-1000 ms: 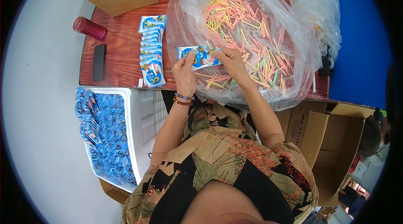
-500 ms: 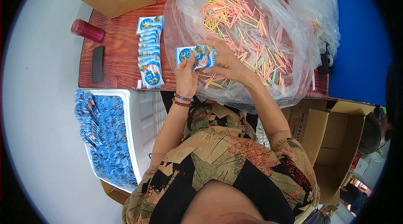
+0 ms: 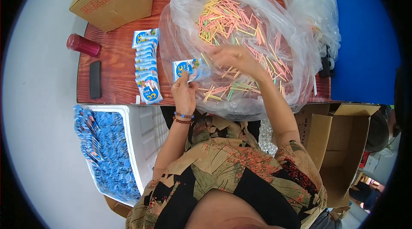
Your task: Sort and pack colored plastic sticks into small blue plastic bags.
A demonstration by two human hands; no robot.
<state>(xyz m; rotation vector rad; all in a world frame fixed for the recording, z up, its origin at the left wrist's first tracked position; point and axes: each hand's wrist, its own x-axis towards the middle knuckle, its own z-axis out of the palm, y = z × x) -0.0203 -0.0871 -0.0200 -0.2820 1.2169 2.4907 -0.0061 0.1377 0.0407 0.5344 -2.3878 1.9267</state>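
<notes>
My left hand grips a small blue-and-white packet between thumb and fingers, above the near left side of a large clear plastic bag. The packet's right end looks blurred. To the right of it, my right hand hovers over the bag, its fingers curled and smeared by motion. A yellow stick shows just beneath its fingertips; whether they hold it is unclear. Many thin pink, yellow and green sticks lie in the open clear plastic bag.
Left of the bag lies an overlapping row of similar packets. Further left are a black phone, a dark red cup and a cardboard box. A white foam box full of blue packets stands below, an open carton at right.
My right hand has come away from the packet and moved up over the sticks. My left hand still holds the packet, slightly lower. The view has shifted a little.
</notes>
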